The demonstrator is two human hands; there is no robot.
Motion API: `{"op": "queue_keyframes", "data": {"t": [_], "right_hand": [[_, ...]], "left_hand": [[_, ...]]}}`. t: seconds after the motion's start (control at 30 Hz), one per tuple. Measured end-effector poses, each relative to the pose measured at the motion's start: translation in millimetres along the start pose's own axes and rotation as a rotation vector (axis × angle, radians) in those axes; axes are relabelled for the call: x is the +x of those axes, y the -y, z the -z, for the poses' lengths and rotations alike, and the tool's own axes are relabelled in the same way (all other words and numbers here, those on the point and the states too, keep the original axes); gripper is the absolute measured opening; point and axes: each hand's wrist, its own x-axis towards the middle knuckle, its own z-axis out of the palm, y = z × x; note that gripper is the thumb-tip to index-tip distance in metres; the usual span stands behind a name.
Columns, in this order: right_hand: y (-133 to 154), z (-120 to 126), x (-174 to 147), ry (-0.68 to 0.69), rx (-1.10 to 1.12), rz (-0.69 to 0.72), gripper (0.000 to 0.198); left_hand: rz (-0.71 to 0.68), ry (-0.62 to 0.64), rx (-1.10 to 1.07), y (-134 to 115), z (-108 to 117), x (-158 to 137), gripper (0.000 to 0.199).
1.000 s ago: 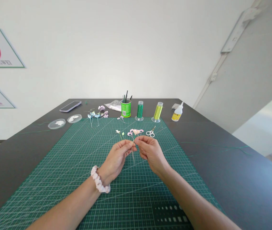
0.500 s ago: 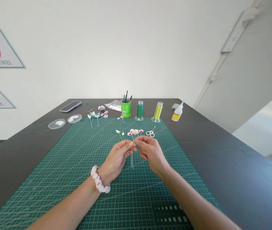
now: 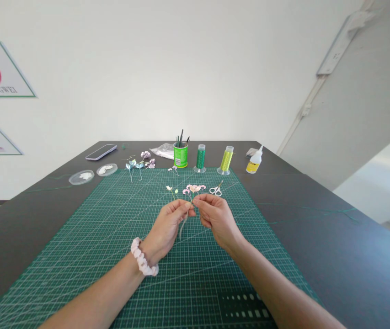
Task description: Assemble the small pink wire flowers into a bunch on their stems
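Over the green cutting mat, my left hand and my right hand meet with fingertips pinched together. Both are closed on the stems of a small spray of artificial flowers, pink and peach, whose heads show just beyond my fingers. The loose stem ends hang below my left fingers, slightly slanted. Exactly where each fingertip presses is hidden. Beside the spray on the left lies a small white flower with a pale green leaf. White-handled scissors rest to the right.
Behind stand a green pen pot, a dark green thread spool, a yellow-green spool and a glue bottle. Leftward are blue flowers, purple flowers, clear dishes and a phone.
The hanging stem ends have swung to the left, from nearly straight down to a slant. The flower heads have tilted slightly; both hands stay almost in place.
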Motion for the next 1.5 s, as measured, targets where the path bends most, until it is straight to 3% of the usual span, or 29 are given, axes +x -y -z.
{"op": "queue_keyframes", "data": {"t": [0.23,1.5], "right_hand": [[-1.6,0.2,1.2,-0.012,0.012,0.005,0.022],[-0.5,0.1,1.4,0.001,-0.001,-0.018,0.022]], "left_hand": [[-0.048,-0.036,0.051,1.4,0.6,1.1,0.017],[-0.044,0.051,0.009,1.8,-1.1,0.0,0.02]]}}
